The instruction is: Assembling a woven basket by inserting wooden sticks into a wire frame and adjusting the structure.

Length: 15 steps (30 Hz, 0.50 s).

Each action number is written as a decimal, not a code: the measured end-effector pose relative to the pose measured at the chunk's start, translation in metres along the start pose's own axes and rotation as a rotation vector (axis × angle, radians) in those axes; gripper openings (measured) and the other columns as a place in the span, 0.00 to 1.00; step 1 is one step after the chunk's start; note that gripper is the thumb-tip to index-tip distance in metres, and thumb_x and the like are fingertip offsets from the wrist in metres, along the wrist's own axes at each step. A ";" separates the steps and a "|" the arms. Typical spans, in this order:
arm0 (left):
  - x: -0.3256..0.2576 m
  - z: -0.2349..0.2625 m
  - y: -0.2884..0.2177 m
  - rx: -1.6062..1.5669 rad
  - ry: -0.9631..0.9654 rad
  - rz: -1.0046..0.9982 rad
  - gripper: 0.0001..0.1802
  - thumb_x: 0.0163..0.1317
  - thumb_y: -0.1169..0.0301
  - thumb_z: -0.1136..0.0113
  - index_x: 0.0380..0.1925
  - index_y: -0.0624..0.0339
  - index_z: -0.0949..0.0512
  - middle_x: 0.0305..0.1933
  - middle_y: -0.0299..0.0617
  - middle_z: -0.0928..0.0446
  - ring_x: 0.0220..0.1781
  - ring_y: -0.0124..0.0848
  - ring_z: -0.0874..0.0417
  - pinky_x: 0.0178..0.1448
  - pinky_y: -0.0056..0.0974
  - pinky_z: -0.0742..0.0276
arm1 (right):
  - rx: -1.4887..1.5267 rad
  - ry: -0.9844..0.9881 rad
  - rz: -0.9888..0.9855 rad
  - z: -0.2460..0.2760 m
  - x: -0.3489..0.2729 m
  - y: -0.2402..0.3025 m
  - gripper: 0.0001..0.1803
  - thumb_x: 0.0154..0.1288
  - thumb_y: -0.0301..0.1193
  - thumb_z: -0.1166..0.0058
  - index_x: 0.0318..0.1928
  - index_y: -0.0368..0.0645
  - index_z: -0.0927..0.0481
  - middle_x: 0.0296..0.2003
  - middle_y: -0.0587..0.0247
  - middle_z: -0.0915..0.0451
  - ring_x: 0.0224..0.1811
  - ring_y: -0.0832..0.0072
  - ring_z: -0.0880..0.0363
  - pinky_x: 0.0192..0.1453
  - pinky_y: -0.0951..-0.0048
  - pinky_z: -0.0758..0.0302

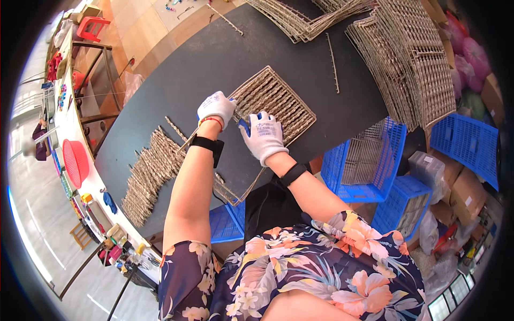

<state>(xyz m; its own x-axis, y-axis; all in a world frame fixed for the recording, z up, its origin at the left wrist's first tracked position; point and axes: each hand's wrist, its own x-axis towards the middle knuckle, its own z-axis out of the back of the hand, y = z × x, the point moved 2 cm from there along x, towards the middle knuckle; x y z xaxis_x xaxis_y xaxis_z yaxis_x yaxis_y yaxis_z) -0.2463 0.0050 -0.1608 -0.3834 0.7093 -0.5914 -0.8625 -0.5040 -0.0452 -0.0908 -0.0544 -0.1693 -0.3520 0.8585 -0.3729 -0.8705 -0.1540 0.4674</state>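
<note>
A rectangular frame wrapped in tan twisted cord lies tilted across the dark table. Twisted cord strips fill its far part in rows, while its near part is an open outline reaching toward my lap. My left hand, in a white glove with blue fingertips, is closed at the frame's left side. In a matching glove, my right hand bends its fingers and thumb over the nearest rows of strips. The gloves hide exactly what is pinched. Loose twisted strips lie in a long pile left of my left forearm.
Stacks of similar cord panels stand at the table's right edge, with more frames at the far edge. Blue plastic crates sit below on the right. Single strips lie on the dark table. A red basket is left.
</note>
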 end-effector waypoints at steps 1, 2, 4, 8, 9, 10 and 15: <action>0.000 0.000 0.000 0.005 0.003 -0.001 0.25 0.65 0.50 0.39 0.45 0.61 0.13 0.46 0.57 0.14 0.50 0.52 0.12 0.55 0.48 0.17 | 0.032 0.000 -0.019 -0.001 0.001 0.000 0.24 0.73 0.52 0.50 0.52 0.45 0.21 0.52 0.49 0.21 0.55 0.54 0.20 0.57 0.51 0.24; 0.001 0.000 0.000 0.004 -0.005 -0.006 0.25 0.65 0.50 0.39 0.46 0.61 0.13 0.46 0.57 0.14 0.50 0.52 0.12 0.55 0.48 0.17 | 0.056 0.035 -0.047 -0.003 0.002 -0.001 0.24 0.73 0.52 0.50 0.52 0.45 0.21 0.53 0.48 0.22 0.55 0.54 0.20 0.57 0.50 0.24; 0.002 0.001 -0.001 0.006 -0.002 -0.004 0.24 0.65 0.51 0.39 0.45 0.61 0.13 0.46 0.57 0.14 0.50 0.52 0.12 0.55 0.48 0.17 | 0.172 0.067 -0.109 -0.004 0.004 -0.001 0.26 0.73 0.52 0.49 0.56 0.44 0.23 0.56 0.46 0.24 0.57 0.51 0.21 0.60 0.50 0.24; 0.005 0.005 -0.002 0.026 0.083 0.017 0.26 0.66 0.49 0.40 0.50 0.60 0.16 0.51 0.55 0.15 0.54 0.51 0.14 0.58 0.48 0.19 | 0.348 0.061 -0.153 -0.004 0.002 -0.001 0.29 0.72 0.52 0.47 0.61 0.43 0.26 0.59 0.45 0.26 0.59 0.48 0.21 0.62 0.52 0.24; 0.006 0.006 -0.002 0.033 0.107 0.026 0.28 0.66 0.48 0.40 0.53 0.60 0.18 0.54 0.54 0.16 0.57 0.51 0.15 0.60 0.48 0.20 | 0.361 0.059 -0.148 -0.004 0.001 -0.002 0.31 0.71 0.52 0.47 0.63 0.43 0.27 0.59 0.45 0.27 0.59 0.48 0.21 0.63 0.52 0.24; 0.006 0.007 -0.003 0.038 0.101 0.009 0.26 0.66 0.49 0.40 0.50 0.60 0.16 0.51 0.55 0.15 0.54 0.51 0.14 0.58 0.47 0.19 | 0.355 0.061 -0.127 -0.004 0.001 -0.002 0.31 0.71 0.52 0.46 0.63 0.43 0.27 0.59 0.45 0.27 0.59 0.48 0.21 0.63 0.52 0.24; 0.005 0.010 -0.004 0.054 0.021 -0.025 0.22 0.66 0.53 0.42 0.45 0.60 0.12 0.46 0.56 0.14 0.50 0.52 0.12 0.54 0.47 0.17 | 0.339 0.207 -0.090 -0.006 0.010 -0.008 0.32 0.71 0.52 0.45 0.66 0.45 0.29 0.61 0.44 0.28 0.59 0.47 0.21 0.63 0.51 0.24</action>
<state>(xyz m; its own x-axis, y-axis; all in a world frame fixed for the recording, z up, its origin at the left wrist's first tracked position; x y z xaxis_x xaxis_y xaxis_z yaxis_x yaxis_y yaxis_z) -0.2477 0.0158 -0.1553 -0.3550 0.7106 -0.6075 -0.8885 -0.4586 -0.0173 -0.0898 -0.0480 -0.1816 -0.3714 0.7390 -0.5620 -0.7509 0.1170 0.6500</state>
